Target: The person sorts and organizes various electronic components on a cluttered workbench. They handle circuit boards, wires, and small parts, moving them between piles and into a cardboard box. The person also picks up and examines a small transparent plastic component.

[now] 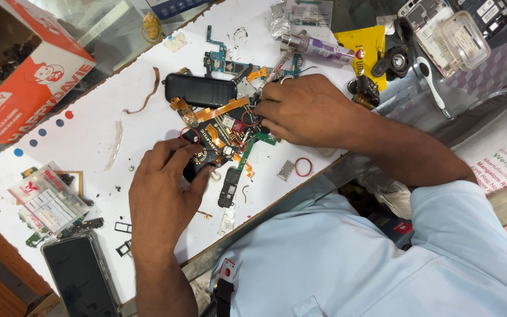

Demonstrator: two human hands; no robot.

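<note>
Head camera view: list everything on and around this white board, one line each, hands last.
White board: one, white, centre, dotted with small scraps.
Opened phone assembly: one, black with orange flex strips, mid-board under both hands.
Black phone: one, dark screen, bottom left.
Small clear parts box: one, clear, left edge.
Red ring: one, red, near the board's lower edge.
Cardboard box: one, orange and white, top left.
Purple tube: one, purple and silver, top.
Clear plastic case: one, top right.
Left hand: steadies the assembly's lower side.
Right hand: fingers pinch at its upper part; what they grip is hidden.
</note>
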